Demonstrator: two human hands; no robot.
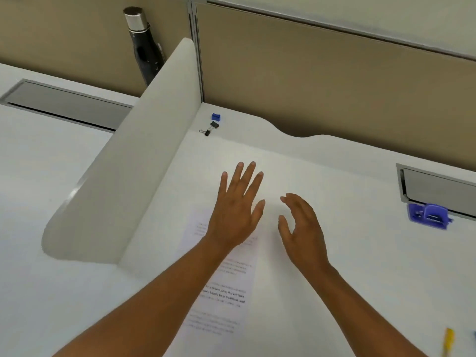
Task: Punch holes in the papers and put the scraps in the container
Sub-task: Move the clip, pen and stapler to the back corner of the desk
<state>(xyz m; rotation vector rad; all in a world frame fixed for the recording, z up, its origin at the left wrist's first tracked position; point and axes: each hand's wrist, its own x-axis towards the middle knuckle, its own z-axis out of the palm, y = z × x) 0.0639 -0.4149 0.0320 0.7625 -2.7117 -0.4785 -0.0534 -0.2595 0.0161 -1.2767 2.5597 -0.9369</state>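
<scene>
Lower centre of the frame: a printed sheet of paper (226, 284) lies flat on the white desk (347, 253), its text partly washed out by glare. Its upper edge cannot be made out against the desk surface, so whether there is one sheet or a stack cannot be told.

Above it, mid-frame, both hands are empty. The left hand (238, 210) is spread wide, fingers apart, over the top part of the paper; whether the palm presses it or hovers is not clear. The right hand (302, 228) sits just beside it, fingers loosely curved and apart, clamped on nothing, over bare desk to the right of the sheet.

Right edge, mid-height: a blue-purple hole punch (430, 215) rests against a grey cable tray (438, 189), well apart from both hands and the paper. No scrap container is identifiable in view.

Risks noted:
- With the sheet's edges so hard to see, it could be gathered skewed, so holes land off-line.
- Reaching for the punch while the sheet is unheld could let it slide on the smooth desk.
- Scraps could spill when the punch is emptied, there being no container near.

Upper centre: a small blue sharpener (215, 116) and a binder clip (210, 128) near the divider (123, 181). Upper left, behind it: a dark bottle (144, 45). Neither bears on the job.
</scene>
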